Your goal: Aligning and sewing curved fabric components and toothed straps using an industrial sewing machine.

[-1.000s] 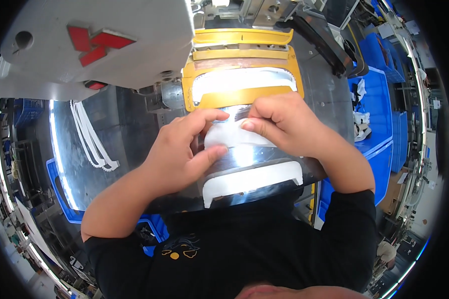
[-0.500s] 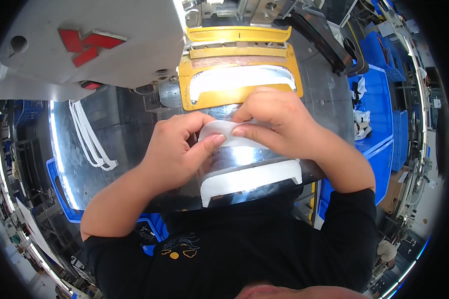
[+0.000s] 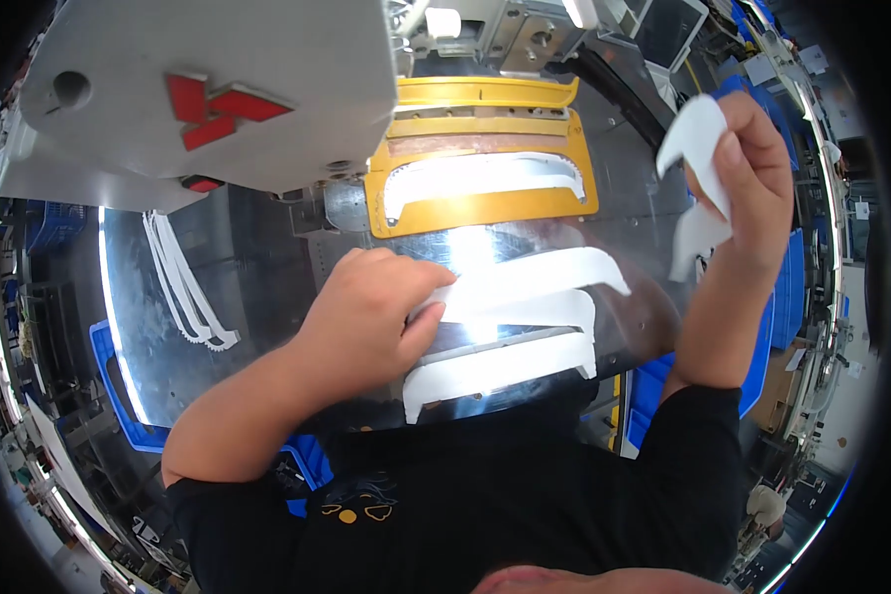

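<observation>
My left hand (image 3: 376,312) pinches one end of a curved white strip (image 3: 544,275), whose far end reaches right above the metal table. Raised at the right, my right hand (image 3: 757,178) grips a limp white sheet piece (image 3: 701,134) that curls and hangs below the fingers. I cannot tell its material. Under the held strip, partly covered, a similar white strip lies on the table. Another white strip (image 3: 505,366) with downturned ends rests nearest my body. Beyond my hands, a yellow template frame (image 3: 485,213) bears a white curved piece (image 3: 480,172).
A grey machine head (image 3: 267,45) with a red emblem overhangs the far left. Thin white strips (image 3: 180,287) lie on the table's left. Blue bins (image 3: 787,287) stand at the right, and a blue tray (image 3: 111,376) at the left edge. A black bar (image 3: 619,94) slants at the back right.
My hands have parted. The right one has swung up and right with a white sheet piece, while the left keeps hold of a white strip. The view has shifted slightly.
</observation>
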The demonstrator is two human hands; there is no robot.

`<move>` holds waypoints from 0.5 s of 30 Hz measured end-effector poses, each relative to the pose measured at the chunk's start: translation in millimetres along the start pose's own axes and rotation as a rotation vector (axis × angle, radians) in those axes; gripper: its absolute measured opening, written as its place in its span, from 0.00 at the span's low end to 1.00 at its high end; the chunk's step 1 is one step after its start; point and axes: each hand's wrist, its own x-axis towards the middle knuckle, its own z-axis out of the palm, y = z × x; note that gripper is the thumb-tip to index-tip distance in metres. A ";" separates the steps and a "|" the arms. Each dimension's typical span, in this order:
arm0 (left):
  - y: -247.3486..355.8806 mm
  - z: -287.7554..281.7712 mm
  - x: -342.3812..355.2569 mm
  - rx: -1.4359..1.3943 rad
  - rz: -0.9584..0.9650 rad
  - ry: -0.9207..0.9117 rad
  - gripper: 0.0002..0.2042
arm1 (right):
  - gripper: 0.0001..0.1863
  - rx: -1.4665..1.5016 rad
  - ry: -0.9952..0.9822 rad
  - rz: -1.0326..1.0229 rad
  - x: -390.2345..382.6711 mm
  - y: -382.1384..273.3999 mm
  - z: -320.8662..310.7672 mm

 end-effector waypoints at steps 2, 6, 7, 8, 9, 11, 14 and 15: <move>0.1 1.1 -1.0 0.027 0.019 0.006 0.14 | 0.09 -0.072 -0.139 0.012 9.6 -11.9 6.0; -1.7 -1.9 -9.3 0.151 0.009 0.071 0.18 | 0.10 -0.272 -0.501 0.195 52.2 4.4 77.2; -2.4 -2.9 -10.0 0.240 0.049 0.124 0.20 | 0.09 -0.348 -0.559 0.159 58.3 23.3 93.6; -2.8 -4.6 -8.9 0.234 0.063 0.122 0.20 | 0.11 -0.326 -0.571 0.129 60.5 40.0 106.3; -2.2 -7.4 -9.5 0.294 0.064 0.108 0.23 | 0.14 -0.393 -0.583 0.144 65.6 49.7 116.4; -2.4 -11.4 -10.0 0.357 0.062 0.099 0.25 | 0.15 -0.537 -0.589 0.157 70.1 60.4 129.8; -0.7 -12.4 -9.7 0.420 0.063 0.129 0.29 | 0.15 -0.604 -0.537 0.190 67.8 67.9 137.0; -0.6 -12.9 -9.7 0.447 0.049 0.126 0.31 | 0.15 -0.601 -0.545 0.183 68.0 68.1 139.1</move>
